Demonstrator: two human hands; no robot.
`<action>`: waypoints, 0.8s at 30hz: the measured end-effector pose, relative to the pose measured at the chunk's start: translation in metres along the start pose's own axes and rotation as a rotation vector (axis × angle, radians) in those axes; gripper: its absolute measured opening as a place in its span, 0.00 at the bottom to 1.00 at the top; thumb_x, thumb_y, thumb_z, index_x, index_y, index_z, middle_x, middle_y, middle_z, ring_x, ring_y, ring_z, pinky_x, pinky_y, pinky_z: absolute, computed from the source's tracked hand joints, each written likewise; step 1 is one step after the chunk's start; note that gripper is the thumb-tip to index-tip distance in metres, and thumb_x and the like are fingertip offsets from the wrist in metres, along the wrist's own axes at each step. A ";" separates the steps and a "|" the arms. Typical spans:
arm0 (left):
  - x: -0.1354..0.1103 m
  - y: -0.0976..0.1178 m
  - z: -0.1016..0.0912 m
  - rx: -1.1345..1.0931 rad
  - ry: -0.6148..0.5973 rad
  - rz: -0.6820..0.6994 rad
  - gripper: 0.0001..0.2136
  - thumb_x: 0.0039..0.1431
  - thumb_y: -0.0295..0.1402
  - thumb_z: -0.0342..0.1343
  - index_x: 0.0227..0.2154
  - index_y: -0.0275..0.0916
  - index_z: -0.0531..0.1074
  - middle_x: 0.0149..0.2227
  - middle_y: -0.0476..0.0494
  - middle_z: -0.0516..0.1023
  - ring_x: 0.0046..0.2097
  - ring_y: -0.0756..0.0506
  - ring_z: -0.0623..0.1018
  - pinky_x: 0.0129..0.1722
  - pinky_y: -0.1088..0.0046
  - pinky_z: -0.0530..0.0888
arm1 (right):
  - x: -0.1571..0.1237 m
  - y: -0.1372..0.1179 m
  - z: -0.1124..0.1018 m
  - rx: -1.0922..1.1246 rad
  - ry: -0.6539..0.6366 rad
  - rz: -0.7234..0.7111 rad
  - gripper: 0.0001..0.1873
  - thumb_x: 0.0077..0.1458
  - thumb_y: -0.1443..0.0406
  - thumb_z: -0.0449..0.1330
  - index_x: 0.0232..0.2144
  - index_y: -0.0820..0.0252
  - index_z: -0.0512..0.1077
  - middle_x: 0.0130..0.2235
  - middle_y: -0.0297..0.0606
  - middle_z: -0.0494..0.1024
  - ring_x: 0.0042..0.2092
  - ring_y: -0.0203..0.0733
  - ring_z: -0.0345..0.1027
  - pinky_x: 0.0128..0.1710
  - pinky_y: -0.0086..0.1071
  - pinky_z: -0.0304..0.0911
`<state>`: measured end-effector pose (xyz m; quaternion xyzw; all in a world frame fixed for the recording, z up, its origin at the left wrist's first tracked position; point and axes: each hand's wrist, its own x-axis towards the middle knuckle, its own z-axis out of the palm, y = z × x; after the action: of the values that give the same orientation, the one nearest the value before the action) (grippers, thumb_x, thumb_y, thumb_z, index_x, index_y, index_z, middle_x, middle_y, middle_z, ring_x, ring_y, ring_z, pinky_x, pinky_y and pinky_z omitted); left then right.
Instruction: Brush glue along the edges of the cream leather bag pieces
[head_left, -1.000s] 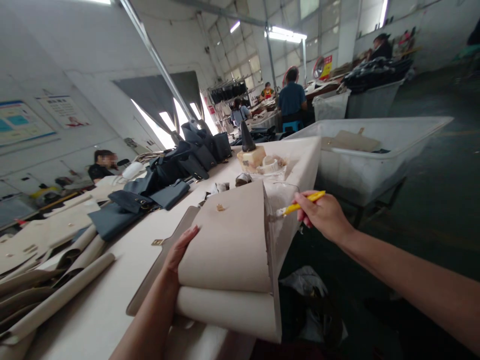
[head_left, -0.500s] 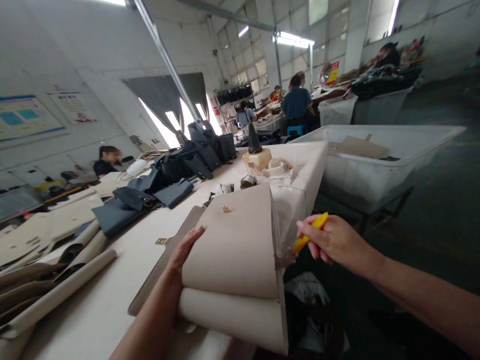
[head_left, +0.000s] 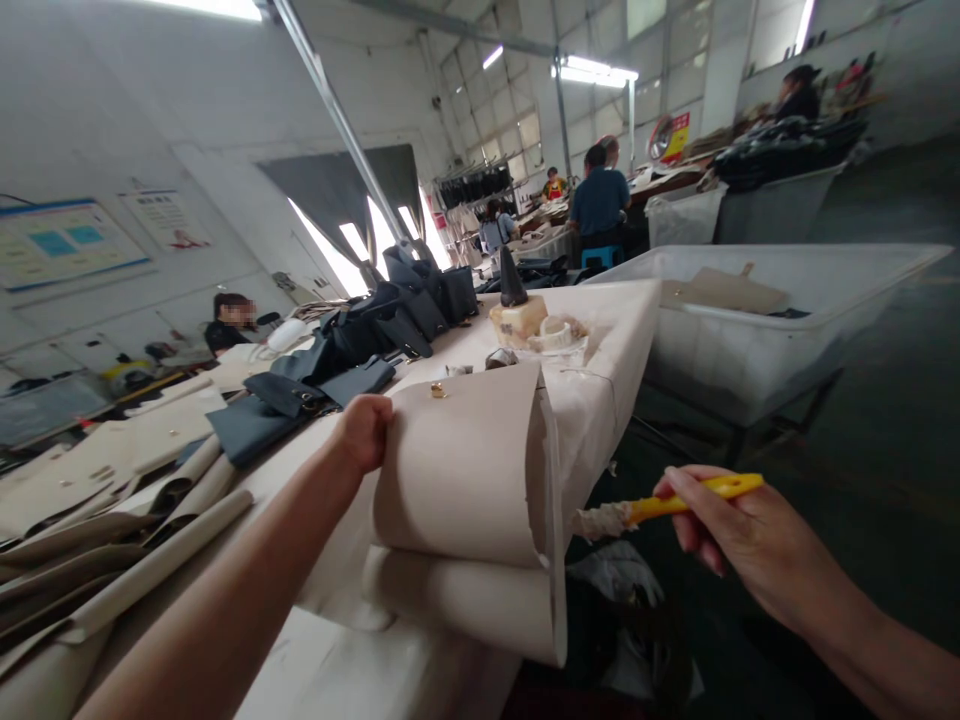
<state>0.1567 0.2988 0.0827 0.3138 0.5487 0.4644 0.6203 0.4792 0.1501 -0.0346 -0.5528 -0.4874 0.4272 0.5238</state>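
Tan panel inside white bin, beyond brush in right hand

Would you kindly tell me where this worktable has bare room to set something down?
On the white table, bare cloth lies along the right edge between the folded beige leather panel and the wooden block with a black cone, and at the near end below the panel. The left is crowded with rolled beige sheets and dark grey bag parts.

The left hand is stretched forward, fingers clenched — the right hand is held lower, out to the side, fingers pinched.
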 end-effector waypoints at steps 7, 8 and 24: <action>0.000 0.000 0.018 0.136 -0.098 0.104 0.12 0.53 0.29 0.54 0.39 0.29 0.72 0.28 0.33 0.79 0.26 0.38 0.79 0.26 0.62 0.77 | 0.002 0.006 -0.010 0.150 0.135 0.009 0.24 0.47 0.45 0.58 0.29 0.61 0.70 0.17 0.32 0.67 0.16 0.31 0.56 0.12 0.23 0.50; 0.000 0.004 0.018 0.130 -0.100 0.178 0.10 0.54 0.28 0.53 0.38 0.30 0.72 0.27 0.35 0.79 0.25 0.40 0.78 0.25 0.64 0.77 | 0.002 0.005 -0.012 0.166 0.156 0.010 0.24 0.47 0.45 0.59 0.29 0.61 0.70 0.17 0.32 0.67 0.16 0.31 0.56 0.12 0.23 0.51; -0.014 -0.008 -0.021 -0.265 0.033 0.785 0.12 0.48 0.40 0.61 0.33 0.38 0.73 0.25 0.51 0.78 0.22 0.49 0.76 0.28 0.73 0.76 | 0.006 -0.007 -0.009 0.180 0.225 -0.061 0.23 0.46 0.46 0.60 0.28 0.60 0.70 0.17 0.32 0.68 0.17 0.32 0.57 0.13 0.23 0.53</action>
<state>0.1386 0.2802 0.0773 0.4092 0.3328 0.7373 0.4221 0.4888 0.1544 -0.0270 -0.5331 -0.4018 0.3883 0.6353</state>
